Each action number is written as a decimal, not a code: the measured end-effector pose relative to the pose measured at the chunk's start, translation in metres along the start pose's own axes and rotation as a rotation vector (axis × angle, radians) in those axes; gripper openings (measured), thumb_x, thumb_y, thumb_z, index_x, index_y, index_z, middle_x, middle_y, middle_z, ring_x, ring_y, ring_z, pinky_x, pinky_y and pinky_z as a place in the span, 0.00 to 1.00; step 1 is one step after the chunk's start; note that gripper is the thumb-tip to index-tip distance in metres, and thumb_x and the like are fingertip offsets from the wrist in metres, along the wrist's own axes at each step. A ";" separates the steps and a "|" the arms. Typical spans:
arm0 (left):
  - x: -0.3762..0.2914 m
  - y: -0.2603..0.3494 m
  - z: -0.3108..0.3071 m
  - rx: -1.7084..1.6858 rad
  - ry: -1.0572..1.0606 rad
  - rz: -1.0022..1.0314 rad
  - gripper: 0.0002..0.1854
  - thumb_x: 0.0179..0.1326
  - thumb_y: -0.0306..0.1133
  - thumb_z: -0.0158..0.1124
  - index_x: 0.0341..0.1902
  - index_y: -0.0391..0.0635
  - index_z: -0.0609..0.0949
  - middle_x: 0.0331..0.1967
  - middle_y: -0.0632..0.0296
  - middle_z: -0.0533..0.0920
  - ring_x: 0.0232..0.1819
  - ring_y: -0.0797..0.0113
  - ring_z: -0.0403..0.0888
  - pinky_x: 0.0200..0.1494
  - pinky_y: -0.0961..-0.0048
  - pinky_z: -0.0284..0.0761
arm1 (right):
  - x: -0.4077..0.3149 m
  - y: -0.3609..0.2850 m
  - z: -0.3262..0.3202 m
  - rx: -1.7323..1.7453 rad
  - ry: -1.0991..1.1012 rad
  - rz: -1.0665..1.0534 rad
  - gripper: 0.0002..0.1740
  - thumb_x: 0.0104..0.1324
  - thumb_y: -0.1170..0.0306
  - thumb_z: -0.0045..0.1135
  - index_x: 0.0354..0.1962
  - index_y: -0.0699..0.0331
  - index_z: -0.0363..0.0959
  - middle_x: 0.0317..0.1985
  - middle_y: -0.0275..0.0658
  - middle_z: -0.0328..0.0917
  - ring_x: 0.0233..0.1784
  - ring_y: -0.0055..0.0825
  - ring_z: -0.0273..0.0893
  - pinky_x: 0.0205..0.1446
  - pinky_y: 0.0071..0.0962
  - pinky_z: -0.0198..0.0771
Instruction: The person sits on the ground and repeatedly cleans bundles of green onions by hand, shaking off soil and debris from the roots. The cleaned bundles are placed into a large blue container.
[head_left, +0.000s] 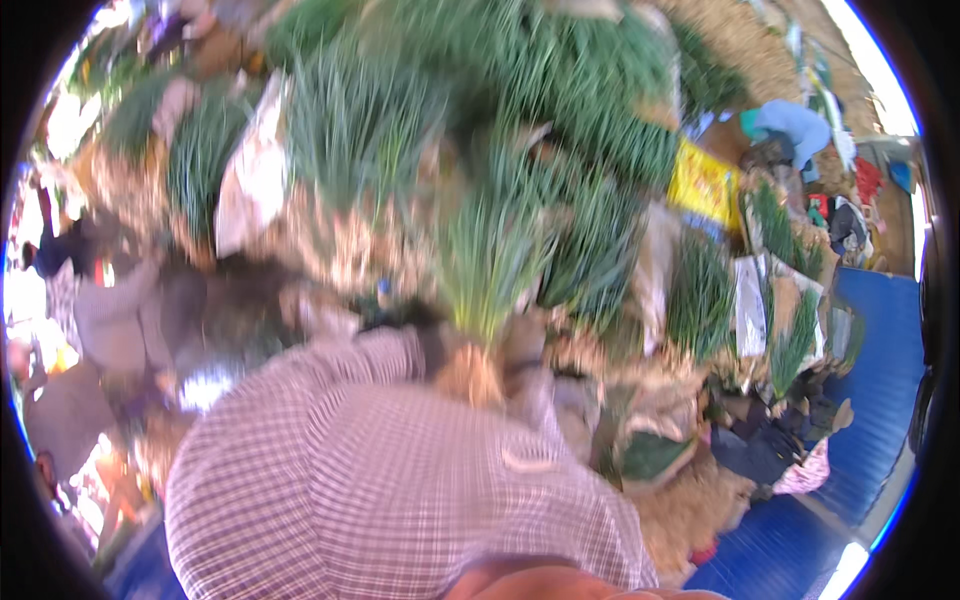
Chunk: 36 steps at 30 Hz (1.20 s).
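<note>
A bunch of green onions stands upright before my chest, its leaves pointing away from me and its pale brown roots close to my checked shirt. Past the cuff of my left sleeve, my left hand is a dark, blurred shape beside the base of the bunch; its fingers cannot be made out. On the other side my right hand, greyish and blurred, lies against the base of the stems and seems to grip them. Large heaps of similar green onions lie just beyond.
Upright pale sacks and a yellow printed sack stand among the heaps. A bending person in light blue is at the upper right, with seated people at the lower right. Blurred people are at the left. Blue flooring lies at the right.
</note>
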<state>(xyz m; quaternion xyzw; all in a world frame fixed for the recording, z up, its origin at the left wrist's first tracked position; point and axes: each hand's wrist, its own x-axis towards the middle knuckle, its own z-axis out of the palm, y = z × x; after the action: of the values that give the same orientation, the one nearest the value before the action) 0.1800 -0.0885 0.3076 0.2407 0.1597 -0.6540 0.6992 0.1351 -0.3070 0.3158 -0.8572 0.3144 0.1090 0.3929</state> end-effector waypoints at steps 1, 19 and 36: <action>-0.010 -0.004 0.000 -0.019 -0.024 0.039 0.15 0.54 0.27 0.66 0.43 0.36 0.76 0.29 0.56 0.81 0.21 0.73 0.74 0.21 0.79 0.71 | 0.004 0.012 -0.009 0.054 0.005 0.047 0.06 0.64 0.66 0.49 0.33 0.59 0.69 0.25 0.33 0.73 0.27 0.25 0.70 0.31 0.22 0.67; -0.139 -0.115 -0.048 -0.200 0.214 0.863 0.28 0.50 0.27 0.70 0.54 0.39 0.70 0.39 0.59 0.80 0.38 0.69 0.75 0.40 0.72 0.73 | -0.098 -0.090 0.135 0.575 -0.873 0.107 0.25 0.62 0.51 0.53 0.46 0.63 0.69 0.36 0.33 0.72 0.40 0.25 0.69 0.43 0.25 0.68; -0.299 -0.187 -0.189 -1.102 0.447 1.208 0.28 0.54 0.21 0.62 0.59 0.47 0.66 0.39 0.61 0.77 0.39 0.71 0.76 0.36 0.75 0.78 | -0.197 -0.180 0.419 0.112 -1.526 -0.334 0.21 0.65 0.54 0.48 0.47 0.62 0.70 0.39 0.38 0.76 0.44 0.31 0.73 0.48 0.29 0.73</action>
<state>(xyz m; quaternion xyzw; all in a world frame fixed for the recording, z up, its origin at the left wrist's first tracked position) -0.0164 0.2593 0.2873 0.0332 0.4338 0.0662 0.8980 0.1193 0.1827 0.2307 -0.5602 -0.1706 0.5916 0.5542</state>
